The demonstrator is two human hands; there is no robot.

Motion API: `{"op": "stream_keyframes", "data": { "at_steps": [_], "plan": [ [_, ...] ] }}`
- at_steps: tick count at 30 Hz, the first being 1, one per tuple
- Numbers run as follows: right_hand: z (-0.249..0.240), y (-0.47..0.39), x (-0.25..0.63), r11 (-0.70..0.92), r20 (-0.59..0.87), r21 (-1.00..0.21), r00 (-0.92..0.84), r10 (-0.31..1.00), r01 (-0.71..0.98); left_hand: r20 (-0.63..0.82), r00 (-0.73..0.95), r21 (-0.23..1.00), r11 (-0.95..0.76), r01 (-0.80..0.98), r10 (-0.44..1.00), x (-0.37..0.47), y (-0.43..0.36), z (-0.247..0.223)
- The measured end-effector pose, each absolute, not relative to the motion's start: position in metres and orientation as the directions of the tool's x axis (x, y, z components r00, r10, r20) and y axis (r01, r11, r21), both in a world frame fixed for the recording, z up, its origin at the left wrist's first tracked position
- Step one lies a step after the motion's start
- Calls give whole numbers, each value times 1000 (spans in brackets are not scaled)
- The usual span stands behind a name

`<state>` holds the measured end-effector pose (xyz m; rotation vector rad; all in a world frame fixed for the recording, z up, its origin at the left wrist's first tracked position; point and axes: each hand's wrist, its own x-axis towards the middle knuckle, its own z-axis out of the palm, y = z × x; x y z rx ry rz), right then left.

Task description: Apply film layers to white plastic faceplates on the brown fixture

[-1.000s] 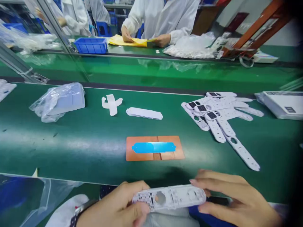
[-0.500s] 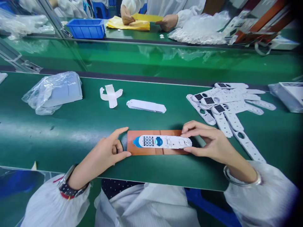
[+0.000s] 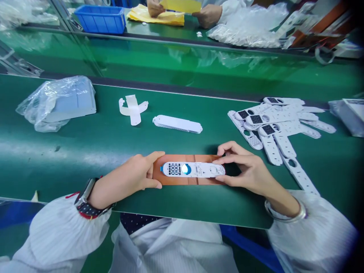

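Observation:
A flat brown rectangular block [image 3: 173, 182] lies on the green table in front of me. On it rests a long white panel [image 3: 200, 170] with rounded ends, a black digit pattern and a round hole. Blue shows through the hole and at the panel's left tip. My left hand [image 3: 139, 171] grips the block's left end, thumb and forefinger at its two edges. At the other end, my right hand [image 3: 241, 165] holds the panel's right tip between thumb and fingers.
Several loose white panels [image 3: 273, 121] are heaped at the right. A white strip stack [image 3: 178, 124], crossed white strips [image 3: 133, 110] and a plastic-wrapped stack [image 3: 71, 98] lie behind the block. Across the divider, a person's hands [image 3: 209, 16] hold a yellow sheet [image 3: 182, 5] near a blue bin [image 3: 101, 19].
My left hand has closed in on the block's left end. The panel has slid left with my right hand, covering most of the blue tip. The camera view has shifted slightly.

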<state>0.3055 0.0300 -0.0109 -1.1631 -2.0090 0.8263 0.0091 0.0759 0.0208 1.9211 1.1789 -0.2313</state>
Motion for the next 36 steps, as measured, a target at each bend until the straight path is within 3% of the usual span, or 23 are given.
{"op": "stream_keyframes", "data": {
  "at_steps": [4, 11, 20, 31, 36],
  "plan": [
    [-12, 30, 305, 401, 219, -781, -391, 894, 479, -545, 532, 526, -230, 819, 648, 9, 76, 18],
    [-13, 30, 306, 400, 212, -761, -386, 898, 511, -493, 593, 595, -250, 764, 637, 3, 75, 13],
    [-12, 25, 303, 429, 243, -739, -388, 889, 520, -482, 612, 699, -146, 700, 627, -2, 76, 12],
    [-11, 22, 301, 456, 254, -701, -405, 878, 549, -471, 607, 725, -110, 680, 640, 0, 75, 11],
    [-12, 21, 300, 452, 251, -683, -397, 883, 573, -332, 607, 700, -243, 671, 722, 4, 67, 9]
  ]
}}
